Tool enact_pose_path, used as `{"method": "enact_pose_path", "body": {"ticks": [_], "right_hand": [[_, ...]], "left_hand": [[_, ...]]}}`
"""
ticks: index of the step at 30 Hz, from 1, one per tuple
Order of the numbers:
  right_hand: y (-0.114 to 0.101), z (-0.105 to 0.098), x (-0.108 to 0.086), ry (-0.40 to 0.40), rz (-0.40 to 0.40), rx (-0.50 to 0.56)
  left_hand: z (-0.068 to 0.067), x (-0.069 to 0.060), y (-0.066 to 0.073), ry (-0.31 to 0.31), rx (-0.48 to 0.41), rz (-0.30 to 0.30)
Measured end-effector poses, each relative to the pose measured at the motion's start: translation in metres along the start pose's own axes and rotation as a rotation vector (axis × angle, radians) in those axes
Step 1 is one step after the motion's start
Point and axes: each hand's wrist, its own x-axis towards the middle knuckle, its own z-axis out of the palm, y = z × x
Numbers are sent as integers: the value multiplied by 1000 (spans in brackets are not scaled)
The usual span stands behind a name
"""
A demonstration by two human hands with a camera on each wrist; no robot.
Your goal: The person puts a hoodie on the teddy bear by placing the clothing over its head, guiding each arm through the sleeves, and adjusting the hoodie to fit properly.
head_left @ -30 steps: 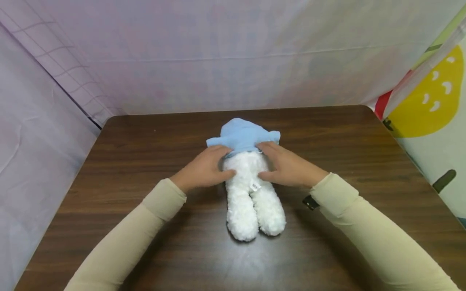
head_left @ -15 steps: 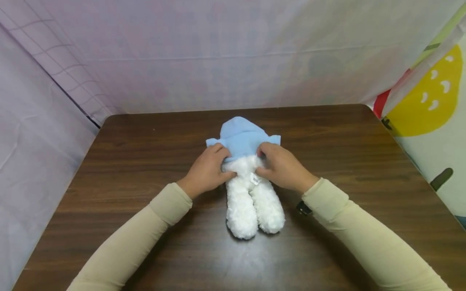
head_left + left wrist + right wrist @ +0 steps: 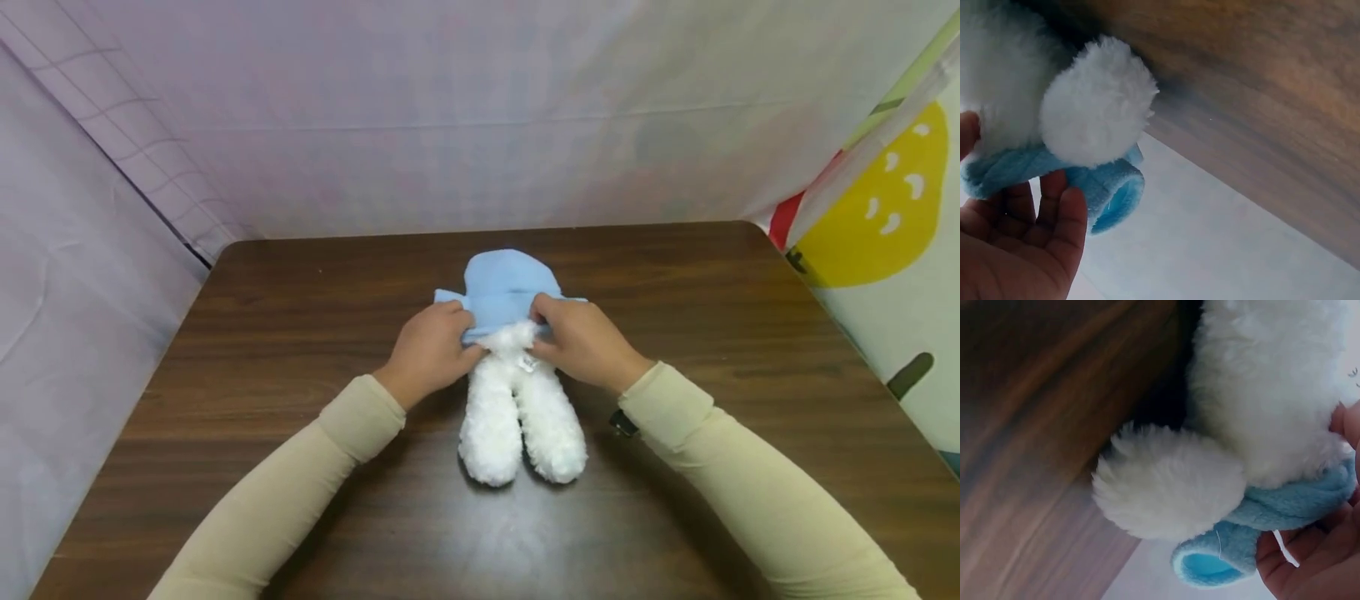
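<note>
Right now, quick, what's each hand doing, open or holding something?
Left hand: closed, holding the blue top on the plush.
Right hand: closed, holding the same top from the other side.

place: curtained-off space, wider setting unclear | 1 wood-grain table (image 3: 300,333) | pale drapes (image 3: 480,125) behind and left | yellow-printed hanging (image 3: 877,200) right

Rm to pass on bench (image 3: 262,333) L of L hand (image 3: 431,346) & R of R hand (image 3: 591,342), also nr side btwn sleeves (image 3: 281,487). Ctr blocked: white plush (image 3: 491,425) + blue garment (image 3: 506,287); slim gap btwn legs (image 3: 555,433). Cloth wall (image 3: 480,125) behind far edge.
</note>
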Motion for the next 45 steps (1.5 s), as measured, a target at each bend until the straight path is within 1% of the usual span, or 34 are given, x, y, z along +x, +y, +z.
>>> {"method": "enact_pose_path", "body": {"ticks": [3,6,8,9,11,12,14,16,17,19,20,22,24,27,28,29,31,32,34,35,37,38,39,41,45], "right_hand": [[1,1,2,45,-33,-70],[-1,1,3,99,-41,-119],[-2,1,3,117,-38,-134],[-2,1,2,113,-40,-139],[-1,1,-2,84,-58,-135],[1,0,-4,62,-73,-117],[8,0,-10,25,-105,-47],[16,-1,-17,7,-138,60],[19,-1,-20,7,-146,112],[24,-1,-24,13,-148,180],[24,-1,-25,17,-140,191],[22,0,-23,27,-103,171],[17,1,-18,28,-50,130],[12,2,-10,18,7,57],[10,1,-8,13,13,36],[9,1,-6,5,17,19],[8,-1,-3,-23,22,-3],[8,-2,0,-39,25,-4],[7,-3,3,-83,42,13],[7,-4,5,-105,50,25],[6,-4,8,-139,66,41],[6,-4,9,-146,70,43],[5,-4,11,-149,73,39],[5,-3,13,-149,73,29],[4,0,13,-119,78,-20]], "left_hand": [[1,2,2,35,43,-17],[0,3,6,94,54,-26],[0,3,8,120,59,-21],[0,2,8,119,61,-13],[1,0,8,91,70,18],[2,-2,7,70,65,43],[1,-8,3,24,29,110],[-1,-15,-2,-29,-34,179],[-2,-19,-5,-46,-74,209],[-4,-23,-9,-73,-150,246],[-5,-24,-10,-77,-173,249],[-6,-21,-10,-67,-189,215],[-6,-16,-8,-52,-189,147],[-9,-6,-4,-43,-142,70],[-10,-2,-3,-49,-124,60],[-11,1,-3,-65,-109,59],[-14,7,-3,-113,-94,78],[-16,10,-4,-149,-106,81],[-18,15,-5,-240,-148,75],[-18,17,-6,-284,-175,63],[-17,19,-8,-342,-221,31],[-17,20,-9,-356,-235,14],[-16,20,-9,-357,-240,1],[-14,20,-10,-336,-236,-13],[-9,19,-8,-261,-219,-17]]}}
